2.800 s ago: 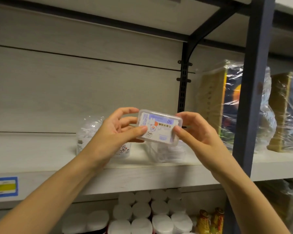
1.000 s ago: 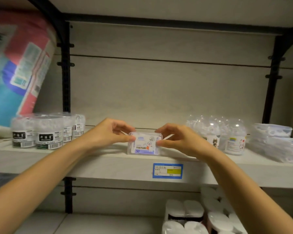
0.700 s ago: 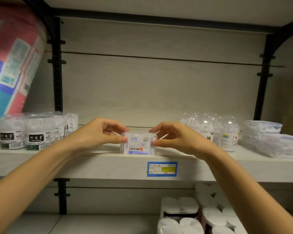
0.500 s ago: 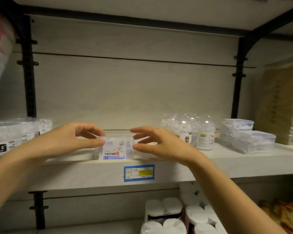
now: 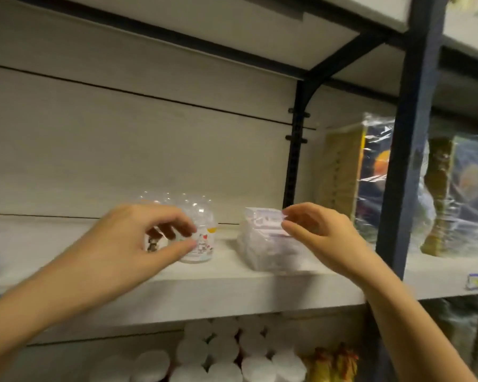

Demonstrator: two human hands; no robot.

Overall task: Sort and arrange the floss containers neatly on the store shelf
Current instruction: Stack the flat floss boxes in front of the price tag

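Left hand (image 5: 133, 244) and right hand (image 5: 319, 237) raised, fingers half-curled.

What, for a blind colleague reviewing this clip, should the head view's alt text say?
Two bare hands reach to a pale store shelf: the right hand has thumb and forefinger at the top of a stack of clear flat floss boxes, the left hand, loosely curled, hovers before dome-lidded clear containers. Blurred; right grip unclear.

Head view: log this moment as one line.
left hand empty, in front of domed containers | right hand fingertips at top flat box of stack, grip unclear | both items on shelf
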